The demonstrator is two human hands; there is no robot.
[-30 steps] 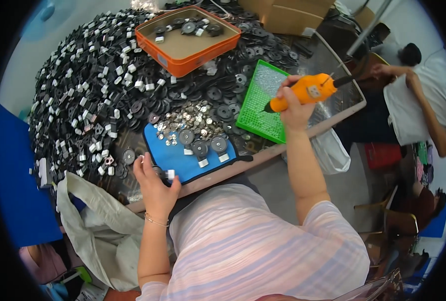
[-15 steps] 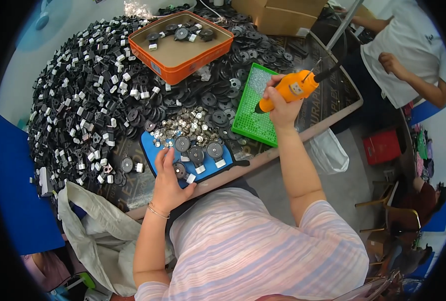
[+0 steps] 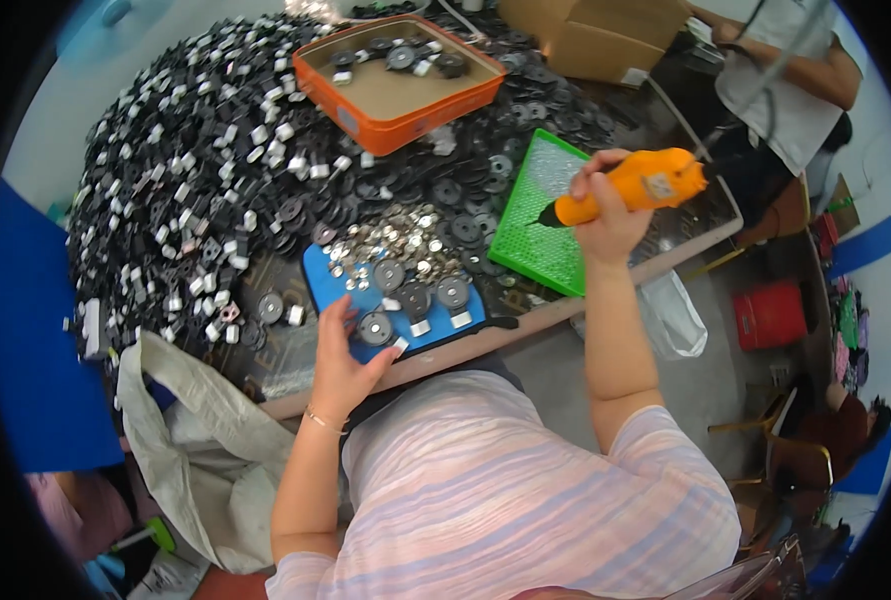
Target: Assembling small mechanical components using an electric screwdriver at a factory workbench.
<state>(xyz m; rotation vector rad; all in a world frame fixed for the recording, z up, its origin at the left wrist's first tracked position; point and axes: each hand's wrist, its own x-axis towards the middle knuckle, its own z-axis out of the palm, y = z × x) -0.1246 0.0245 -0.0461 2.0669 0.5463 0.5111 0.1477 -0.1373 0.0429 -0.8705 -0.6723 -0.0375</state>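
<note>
My right hand (image 3: pixel 610 215) is wrapped round an orange electric screwdriver (image 3: pixel 655 182), whose black tip points left over a green perforated tray (image 3: pixel 537 262). Small clear or whitish pieces (image 3: pixel 555 165) fill the tray's far part. My left hand (image 3: pixel 343 358) is open at the near left of a blue mat (image 3: pixel 365 352), thumb and fingers apart beside a round black part with a white tab (image 3: pixel 375 328). Three similar round parts (image 3: pixel 415 298) lie farther across the mat. Behind them is a heap of small shiny metal caps (image 3: pixel 405 240).
A large pile of black and white pieces (image 3: pixel 195 190) covers the table's left. An orange tin (image 3: pixel 405 130) with several round parts stands behind the mat, near a cardboard box (image 3: pixel 605 40). A whitish sack (image 3: pixel 195 430) hangs at the near left. Another person (image 3: pixel 785 85) is at the far right.
The view has shifted, so the table sits farther right. The screwdriver has tilted flatter, its tip still over the green tray. My left fingers have drawn lower beside the nearest round part.
</note>
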